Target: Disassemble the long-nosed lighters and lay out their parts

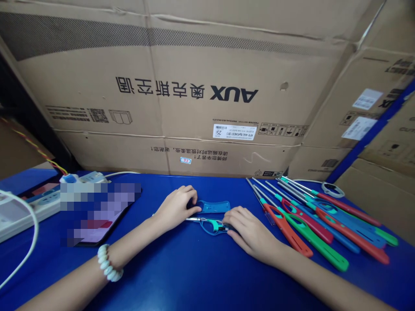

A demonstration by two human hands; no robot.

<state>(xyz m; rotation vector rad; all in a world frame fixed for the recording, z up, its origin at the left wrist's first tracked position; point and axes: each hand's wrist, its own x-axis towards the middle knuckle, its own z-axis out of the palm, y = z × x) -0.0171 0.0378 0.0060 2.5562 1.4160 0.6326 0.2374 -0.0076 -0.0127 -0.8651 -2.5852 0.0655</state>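
Two halves of a blue long-nosed gas lighter lie between my hands. The cover half (215,207) is the farther one, with its left loop end between the thumb and curled fingers of my left hand (178,207). Nearer to me lies the open lighter body (210,226), with a metal tube, a turquoise trigger and a small black part showing. My right hand (248,229) is closed at the right end of this body; its fingertips pinch there and hide what exactly they grip.
Several long lighters in red, green, orange and blue (311,229) are heaped on the right of the blue table (194,276). A phone (106,216) and a white power strip (48,201) lie left. A pale watch-like band (332,190) sits back right. Cardboard (181,112) walls the back.
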